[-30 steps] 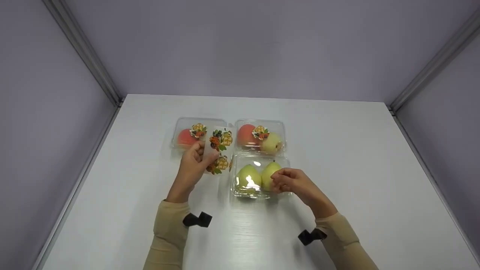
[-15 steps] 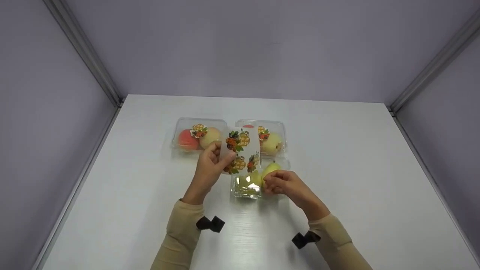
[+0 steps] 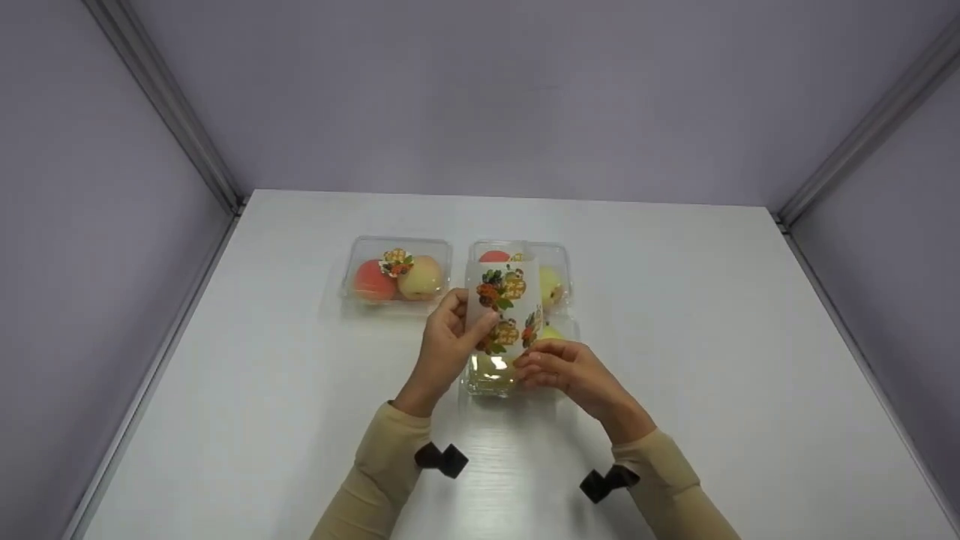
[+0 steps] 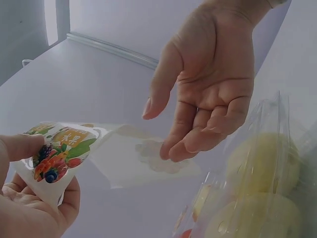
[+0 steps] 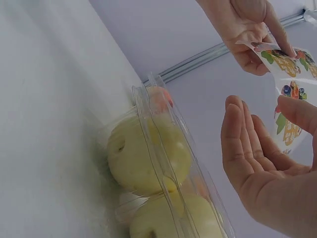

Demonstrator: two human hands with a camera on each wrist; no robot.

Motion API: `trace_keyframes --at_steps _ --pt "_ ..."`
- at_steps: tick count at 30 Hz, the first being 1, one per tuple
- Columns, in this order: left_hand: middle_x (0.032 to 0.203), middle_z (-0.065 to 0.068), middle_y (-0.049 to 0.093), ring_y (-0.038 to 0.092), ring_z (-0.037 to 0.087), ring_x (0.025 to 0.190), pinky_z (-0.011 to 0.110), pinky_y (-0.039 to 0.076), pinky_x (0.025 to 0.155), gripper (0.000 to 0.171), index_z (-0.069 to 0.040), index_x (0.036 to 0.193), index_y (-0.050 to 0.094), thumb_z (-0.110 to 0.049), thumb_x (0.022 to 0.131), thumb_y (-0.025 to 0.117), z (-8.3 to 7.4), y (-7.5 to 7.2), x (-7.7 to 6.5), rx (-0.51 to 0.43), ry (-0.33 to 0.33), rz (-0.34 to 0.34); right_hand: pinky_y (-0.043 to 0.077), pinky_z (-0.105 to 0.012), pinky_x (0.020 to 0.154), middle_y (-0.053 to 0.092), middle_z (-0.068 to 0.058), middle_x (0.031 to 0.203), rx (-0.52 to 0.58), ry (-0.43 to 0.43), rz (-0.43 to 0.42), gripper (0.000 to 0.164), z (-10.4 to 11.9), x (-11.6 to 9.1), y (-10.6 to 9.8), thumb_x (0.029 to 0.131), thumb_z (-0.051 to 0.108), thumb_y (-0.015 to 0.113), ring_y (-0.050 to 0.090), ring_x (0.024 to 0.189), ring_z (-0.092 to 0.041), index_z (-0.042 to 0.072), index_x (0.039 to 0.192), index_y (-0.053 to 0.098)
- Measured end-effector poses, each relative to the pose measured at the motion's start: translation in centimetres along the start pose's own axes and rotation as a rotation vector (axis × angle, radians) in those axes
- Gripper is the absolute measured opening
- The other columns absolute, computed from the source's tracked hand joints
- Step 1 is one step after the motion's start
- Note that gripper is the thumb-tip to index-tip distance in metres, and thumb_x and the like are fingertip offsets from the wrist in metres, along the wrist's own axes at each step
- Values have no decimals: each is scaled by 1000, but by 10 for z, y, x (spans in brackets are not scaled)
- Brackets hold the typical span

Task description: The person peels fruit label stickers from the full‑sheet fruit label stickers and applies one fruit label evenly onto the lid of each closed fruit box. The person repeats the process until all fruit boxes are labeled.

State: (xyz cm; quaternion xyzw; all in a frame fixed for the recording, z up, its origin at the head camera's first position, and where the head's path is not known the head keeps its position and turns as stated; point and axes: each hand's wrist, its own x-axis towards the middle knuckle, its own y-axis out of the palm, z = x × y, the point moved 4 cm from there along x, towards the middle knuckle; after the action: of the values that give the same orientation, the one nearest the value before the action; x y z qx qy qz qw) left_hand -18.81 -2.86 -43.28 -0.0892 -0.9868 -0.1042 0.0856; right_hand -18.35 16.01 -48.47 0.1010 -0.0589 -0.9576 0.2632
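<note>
My left hand [image 3: 444, 345] pinches a white sheet of fruit stickers [image 3: 525, 300] between thumb and fingers. The sheet stands tilted above a clear plastic box [image 3: 491, 386] and hides much of it. Two green pears [image 5: 148, 156] lie inside that box, seen best in the right wrist view. My right hand [image 3: 581, 375] is beside the sheet's lower right corner, holding nothing. In the left wrist view its thumb is apart from the loosely bent fingers [image 4: 185, 131], which are close to the back of the sheet; whether they touch it I cannot tell.
At the back left of the white table [image 3: 712, 315] sits a clear box [image 3: 397, 241] with a red and a pale fruit and a round fruit sticker [image 3: 396, 262] on its lid. Another stickered box [image 3: 559, 259] stands behind the pears, partly covered by the sheet.
My left hand has carried the sticker sheet to the right, from between the boxes to over the pear box. My right hand has shifted slightly left, closer to the sheet.
</note>
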Motion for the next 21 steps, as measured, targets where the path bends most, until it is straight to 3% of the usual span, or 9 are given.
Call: trace_keyframes --at_steps 8,14,21 --pt "116 23 61 63 9 100 23 55 81 31 6 117 46 -3 91 60 7 5 1 -11 -10 9 56 -24 83 69 8 93 37 -23 -124 5 3 -1 -5 97 16 56 69 90 -7 14 100 60" --pt "124 26 58 63 17 111 26 54 91 43 5 129 44 -6 92 61 12 6 1 30 -10 31 57 -27 85 68 6 91 104 -69 -212 12 5 -3 -8 98 10 52 70 88 -9 16 91 60" --pt "125 25 59 63 20 112 28 54 93 49 4 134 42 -8 91 63 18 5 1 55 -38 31 57 -22 77 70 6 81 130 -152 -239 17 9 -5 -12 97 5 50 69 78 -7 14 88 60"
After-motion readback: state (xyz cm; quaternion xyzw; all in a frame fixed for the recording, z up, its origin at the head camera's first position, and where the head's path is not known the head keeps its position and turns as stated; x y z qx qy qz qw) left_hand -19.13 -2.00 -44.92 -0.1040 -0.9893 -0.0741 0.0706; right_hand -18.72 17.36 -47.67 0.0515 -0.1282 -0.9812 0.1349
